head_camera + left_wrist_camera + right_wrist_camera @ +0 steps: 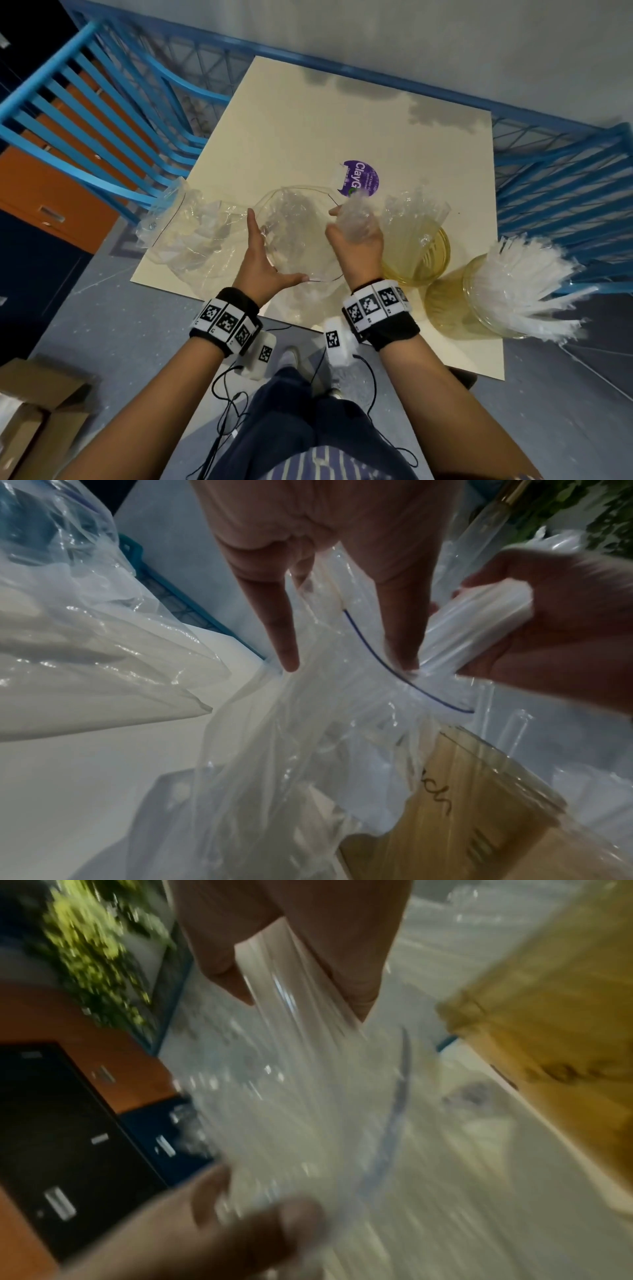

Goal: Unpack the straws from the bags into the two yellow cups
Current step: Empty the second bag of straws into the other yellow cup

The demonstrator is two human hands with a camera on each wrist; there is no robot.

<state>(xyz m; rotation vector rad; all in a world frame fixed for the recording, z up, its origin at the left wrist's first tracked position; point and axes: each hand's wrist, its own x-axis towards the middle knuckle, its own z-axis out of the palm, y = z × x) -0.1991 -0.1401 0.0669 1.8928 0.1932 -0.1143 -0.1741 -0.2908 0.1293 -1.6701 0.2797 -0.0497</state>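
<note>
My left hand [258,253] spreads the mouth of a clear zip bag [294,236] on the cream table [308,130], its fingers [284,631] straight against the rim. Just right of that bag's mouth, my right hand [354,238] grips a bundle of clear straws [356,214], also seen close up as straws [301,1001]. To the right, a yellow cup [419,257] stands with clear straws in it. A second yellow cup [455,308] nearer the front edge is packed with white straws [527,274] that fan out. Another crumpled clear bag [191,229] lies at the left.
A purple round sticker [361,178] lies on the table behind the bags. Blue railings [113,113] border the table on the left, back and right. Orange and dark drawers [51,192] stand at the left. A cardboard box [37,407] sits on the floor.
</note>
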